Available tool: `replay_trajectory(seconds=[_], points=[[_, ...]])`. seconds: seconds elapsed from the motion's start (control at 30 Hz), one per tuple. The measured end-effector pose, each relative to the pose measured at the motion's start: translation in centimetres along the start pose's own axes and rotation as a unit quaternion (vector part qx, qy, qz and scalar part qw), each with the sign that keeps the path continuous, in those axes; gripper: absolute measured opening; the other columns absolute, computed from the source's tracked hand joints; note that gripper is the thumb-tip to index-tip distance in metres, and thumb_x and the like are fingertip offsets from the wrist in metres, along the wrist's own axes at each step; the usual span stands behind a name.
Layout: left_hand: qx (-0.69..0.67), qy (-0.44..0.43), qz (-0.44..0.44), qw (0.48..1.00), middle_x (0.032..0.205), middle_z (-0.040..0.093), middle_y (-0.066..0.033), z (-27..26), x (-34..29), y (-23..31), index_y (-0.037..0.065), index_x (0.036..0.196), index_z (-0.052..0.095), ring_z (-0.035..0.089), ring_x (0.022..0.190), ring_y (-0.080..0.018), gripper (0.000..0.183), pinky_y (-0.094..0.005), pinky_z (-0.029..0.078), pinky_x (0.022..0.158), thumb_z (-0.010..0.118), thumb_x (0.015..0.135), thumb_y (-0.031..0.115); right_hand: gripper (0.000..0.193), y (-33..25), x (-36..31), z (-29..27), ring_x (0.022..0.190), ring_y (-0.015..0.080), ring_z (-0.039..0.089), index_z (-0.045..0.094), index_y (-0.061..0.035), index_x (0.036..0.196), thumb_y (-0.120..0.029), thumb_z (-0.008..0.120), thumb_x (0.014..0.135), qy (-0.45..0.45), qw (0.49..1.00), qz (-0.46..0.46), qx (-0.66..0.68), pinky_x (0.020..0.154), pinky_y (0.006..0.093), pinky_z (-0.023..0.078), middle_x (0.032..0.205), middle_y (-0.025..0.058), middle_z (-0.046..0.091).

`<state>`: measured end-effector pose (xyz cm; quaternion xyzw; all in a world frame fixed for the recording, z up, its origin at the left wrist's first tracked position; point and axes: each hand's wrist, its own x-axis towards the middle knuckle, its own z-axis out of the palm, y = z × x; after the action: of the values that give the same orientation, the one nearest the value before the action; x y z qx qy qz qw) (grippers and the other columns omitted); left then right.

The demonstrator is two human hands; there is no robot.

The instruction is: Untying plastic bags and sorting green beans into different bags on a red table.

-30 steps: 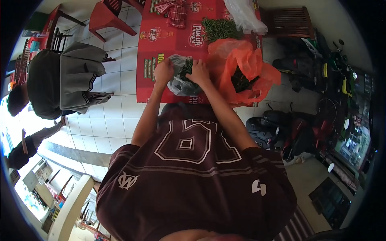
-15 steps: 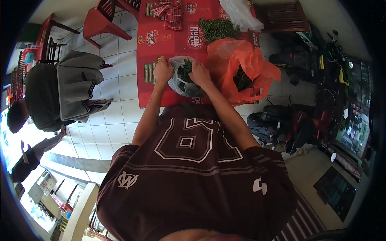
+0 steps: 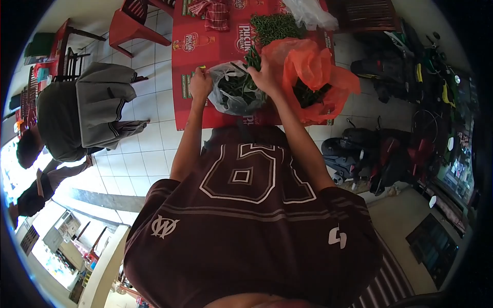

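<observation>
A clear plastic bag (image 3: 218, 101) with dark green chilies (image 3: 237, 87) inside stands at the table's near edge. My left hand (image 3: 201, 86) is closed at the bag's left rim, its fingertips partly hidden. Above the bag's right side, my right hand (image 3: 263, 78) grips a handful of long green chilies (image 3: 252, 57), which stick up past the fingers. Just right of that hand sits an open orange plastic bag (image 3: 336, 92) with more dark green contents. Farther back lies a loose pile of thin green chilies (image 3: 276, 28).
The table wears a red printed cover (image 3: 221, 49). A red checked cloth (image 3: 215, 15) and a white plastic bag (image 3: 310, 14) lie at its far end. Red chairs (image 3: 134, 30) stand to the left, where a person (image 3: 59, 115) bends. Motorcycles (image 3: 390, 154) are parked at right.
My right hand has risen out of the clear bag with green chilies in its grip. My left hand has stayed by the rim, and the bag's mouth looks wider.
</observation>
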<state>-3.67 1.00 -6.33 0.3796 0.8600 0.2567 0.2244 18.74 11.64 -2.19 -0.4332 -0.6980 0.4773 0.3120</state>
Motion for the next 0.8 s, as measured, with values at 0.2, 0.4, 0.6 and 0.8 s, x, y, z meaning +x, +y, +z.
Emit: replay_trajectory(seconds=[0.2,0.4,0.6,0.8], points=[[0.033,0.014,-0.024,0.999,0.1,0.072,-0.0227,0.1,-0.8,0.6,0.005,0.109,0.062,0.069,0.098,-0.0439,0.033,-0.0548,0.052,0.083,0.059,0.096,0.035,0.023,-5.9,0.6,-2.1,0.076,0.0151,0.064,0.058,-0.0041,0.105,-0.016,0.065,0.087,-0.049,0.972,0.107,0.201,0.065,0.0345,0.05,0.088,0.0035,0.064],[0.036,0.127,0.073,0.989,0.1,0.072,-0.0192,-0.5,-2.6,3.5,0.001,0.104,0.062,0.069,0.094,-0.0421,0.034,-0.0525,0.053,0.084,0.067,0.092,0.033,0.01,-9.0,0.7,-5.0,0.055,0.0092,0.058,0.061,-0.0076,0.096,-0.015,0.063,0.09,-0.114,0.896,0.198,0.382,0.049,0.0282,0.048,0.077,0.0002,0.062],[-0.184,-0.016,0.16,0.97,0.094,0.073,-0.0155,-1.2,-5.3,9.7,0.0,0.105,0.064,0.072,0.078,-0.0236,0.017,-0.0341,0.056,0.069,0.067,0.091,0.01,0.021,-10.8,-0.3,-9.9,0.059,0.0132,0.062,0.064,-0.0029,0.102,-0.021,0.059,0.093,-0.206,0.841,0.253,0.431,0.05,0.0282,0.05,0.08,0.0057,0.067],[-0.259,-0.154,0.206,0.931,0.105,0.072,-0.017,1.8,-6.6,15.1,0.001,0.123,0.056,0.073,0.085,-0.0271,0.042,-0.0374,0.057,0.076,0.072,0.087,0.015,0.026,-7.8,-2.2,-14.7,0.072,0.0127,0.064,0.063,-0.003,0.112,-0.015,0.06,0.089,-0.299,0.799,0.217,0.475,0.061,0.0282,0.053,0.097,0.0058,0.069]])
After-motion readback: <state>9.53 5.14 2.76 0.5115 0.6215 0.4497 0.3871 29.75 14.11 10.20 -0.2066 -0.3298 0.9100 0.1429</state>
